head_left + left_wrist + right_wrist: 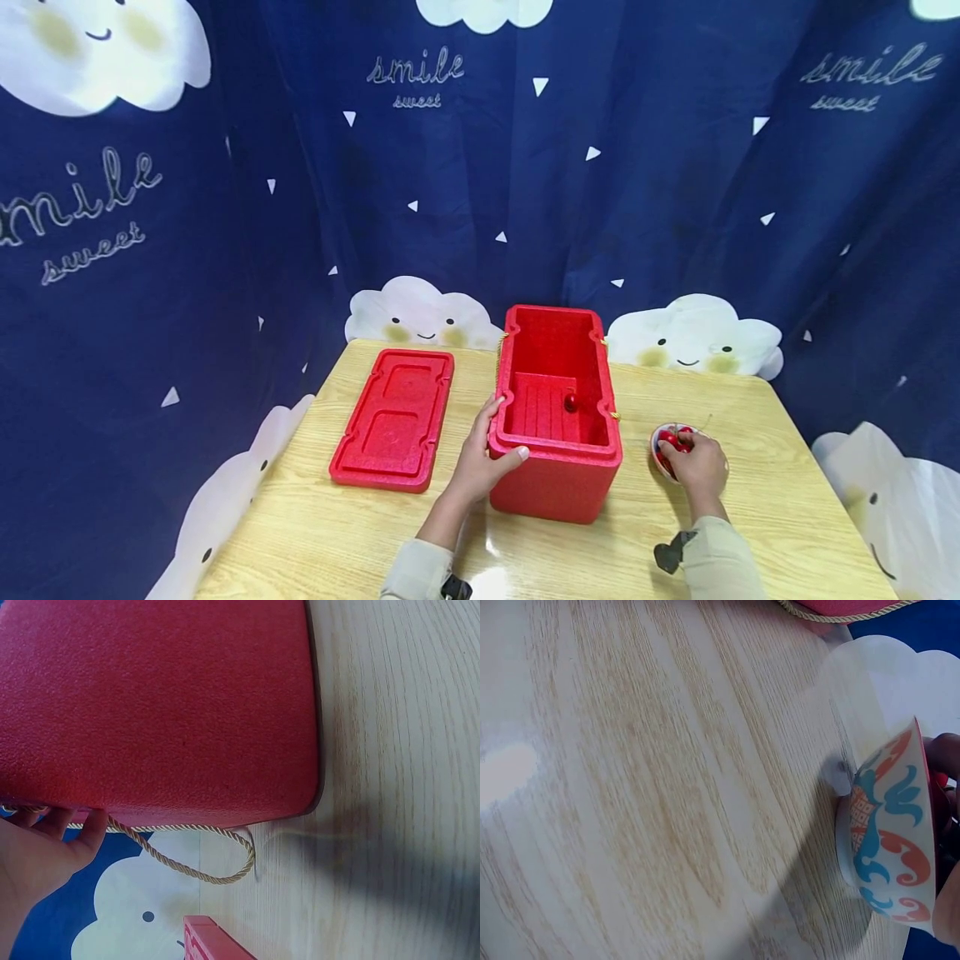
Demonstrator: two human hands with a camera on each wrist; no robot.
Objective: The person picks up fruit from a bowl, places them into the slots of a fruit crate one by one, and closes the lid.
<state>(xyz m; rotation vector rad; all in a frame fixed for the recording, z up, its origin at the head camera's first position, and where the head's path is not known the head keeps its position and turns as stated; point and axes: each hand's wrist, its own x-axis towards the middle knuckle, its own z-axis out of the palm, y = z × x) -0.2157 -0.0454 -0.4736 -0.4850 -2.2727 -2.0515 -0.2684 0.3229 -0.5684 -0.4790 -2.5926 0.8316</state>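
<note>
A deep red box [555, 483] stands uncovered on the table, with one cherry [572, 403] on its ridged floor. My left hand [480, 458] grips the box's near left corner, thumb on the front and fingers along the left side. In the left wrist view, those fingers [90, 832] lie by a gold rope [187, 871] that loops along the box. To the right, my right hand [702, 468] reaches into a small bowl [891, 832] of cherries, white with a blue and orange pattern. Thumb and fingers pinch a cherry [668, 437] there; the hand partly hides the bowl's contents.
A red lid [393, 421] with two recessed panels lies flat on the table, left of the box. The wooden table [300, 533] reaches back to a dark blue curtain [465, 208] printed with clouds.
</note>
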